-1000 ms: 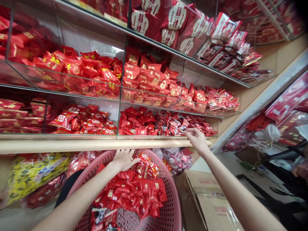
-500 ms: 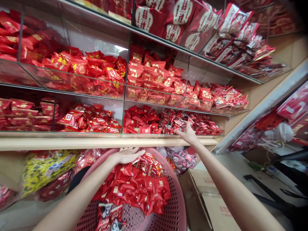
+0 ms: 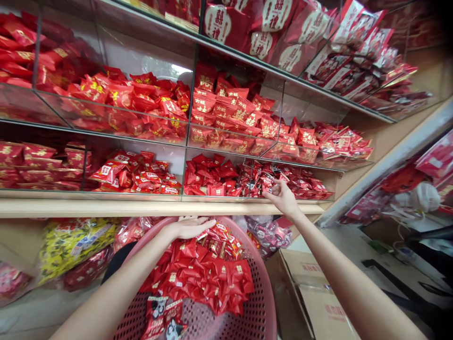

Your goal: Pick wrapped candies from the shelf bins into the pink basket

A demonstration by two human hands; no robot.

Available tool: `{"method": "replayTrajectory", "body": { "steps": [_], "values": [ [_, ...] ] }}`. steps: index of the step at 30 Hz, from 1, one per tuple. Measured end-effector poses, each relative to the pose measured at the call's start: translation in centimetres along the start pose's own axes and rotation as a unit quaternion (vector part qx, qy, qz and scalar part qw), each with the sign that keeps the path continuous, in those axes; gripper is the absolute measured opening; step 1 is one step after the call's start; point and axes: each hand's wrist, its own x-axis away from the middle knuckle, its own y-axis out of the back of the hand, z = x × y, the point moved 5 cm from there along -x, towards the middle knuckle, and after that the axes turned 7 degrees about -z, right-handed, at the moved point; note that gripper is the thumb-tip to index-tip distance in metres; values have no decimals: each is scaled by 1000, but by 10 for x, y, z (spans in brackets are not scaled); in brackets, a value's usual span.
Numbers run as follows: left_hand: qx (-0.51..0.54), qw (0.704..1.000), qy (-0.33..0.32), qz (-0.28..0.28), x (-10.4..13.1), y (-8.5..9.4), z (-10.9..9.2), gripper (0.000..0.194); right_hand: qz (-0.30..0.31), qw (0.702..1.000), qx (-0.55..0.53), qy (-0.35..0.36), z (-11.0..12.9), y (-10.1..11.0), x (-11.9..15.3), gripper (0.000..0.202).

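Right now, your right hand: your right hand (image 3: pixel 283 198) is stretched up to the lowest glass shelf compartment on the right, fingers loosely spread, fingertips touching the small dark-red foil candy packets (image 3: pixel 269 182) piled there; whether any packet is pinched, you cannot tell.
Your left hand: your left hand (image 3: pixel 189 226) lies flat, palm down, fingers together, on the far rim of the round pink perforated plastic basket (image 3: pixel 260 288), with its fingertips against the topmost wrappers.
Basket load: a heap of bright red square candy wrappers with gold characters (image 3: pixel 201 274) fills the middle of the basket; at its near edge sit a few red-and-black packets with a white figure printed on them (image 3: pixel 161 316).
Shelf edge: a pale wooden shelf board (image 3: pixel 106 208) runs left to right just beyond the basket, below the glass compartments.
Neighbouring compartment: just left of the one you touch, behind a glass divider, lie plain red pillow-shaped candies (image 3: pixel 205 177); further left are red packets with white labels (image 3: pixel 138 177).
Upper tier: above, larger red packets with gold lettering (image 3: pixel 226 111) are stacked behind a glass front.
Under the shelf: to the left, a clear bag of yellow-wrapped sweets (image 3: pixel 74 241) rests beside the basket.
Near right: a brown cardboard box (image 3: pixel 318 302) stands beside the basket, under your right forearm.
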Motion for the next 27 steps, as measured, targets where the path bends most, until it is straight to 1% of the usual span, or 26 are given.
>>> {"method": "replayTrajectory", "body": {
  "steps": [3,6,9,12,15,20,22,25,27],
  "values": [
    [4,1000,9,4,1,0,0,79,8,1000,-13,3,-3,-1,1,66],
    [5,1000,18,5,2,1,0,81,20,998,-55,-30,-5,-3,2,69],
    [8,1000,19,3,2,2,-2,82,13,992,-104,-66,-3,-1,0,70],
    [7,1000,17,1,2,2,-3,82,12,989,-125,-78,-2,-2,-3,70],
    [7,1000,20,1,1,1,-1,82,22,992,-110,-50,-1,-6,-5,73],
    [11,1000,16,1,0,-1,0,81,44,997,-45,51,10,-10,0,71],
    [10,1000,12,2,0,-1,1,82,43,996,-19,78,16,-9,3,69],
    [11,1000,14,4,-1,-2,1,82,41,995,-10,93,22,-7,4,68],
    [14,1000,16,4,-1,-2,1,83,41,996,-28,80,22,-7,2,69]
  ]
}}
